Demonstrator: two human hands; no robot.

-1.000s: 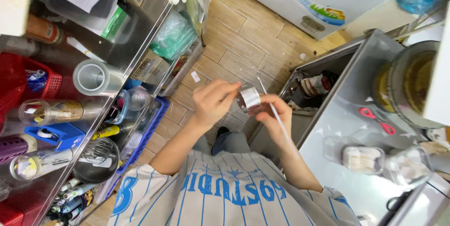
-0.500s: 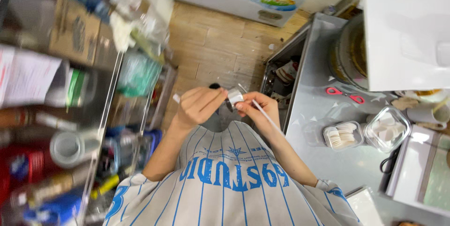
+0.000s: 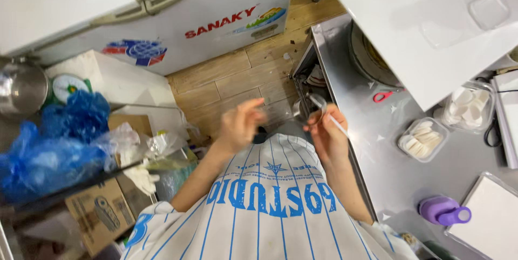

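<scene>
My right hand (image 3: 326,135) is raised in front of my striped shirt, at the edge of the steel counter (image 3: 360,146). It grips a small clear container (image 3: 318,102) and a thin white stick (image 3: 338,125) that slants down to the right. My left hand (image 3: 239,126) hovers a short way to the left of the container, blurred, with its fingers apart and nothing visible in them. The two hands do not touch.
On the counter lie red scissors (image 3: 382,96), two clear tubs of white pieces (image 3: 422,139) (image 3: 467,107), a purple bottle (image 3: 443,211) and a white board (image 3: 431,33). A white chest freezer (image 3: 189,17) stands ahead. Blue bags (image 3: 65,141) and a cardboard box (image 3: 97,211) sit at left.
My left hand has come off the small container and moved left; the right hand keeps the container and stick. The view has swung from the left shelves toward the freezer and counter.
</scene>
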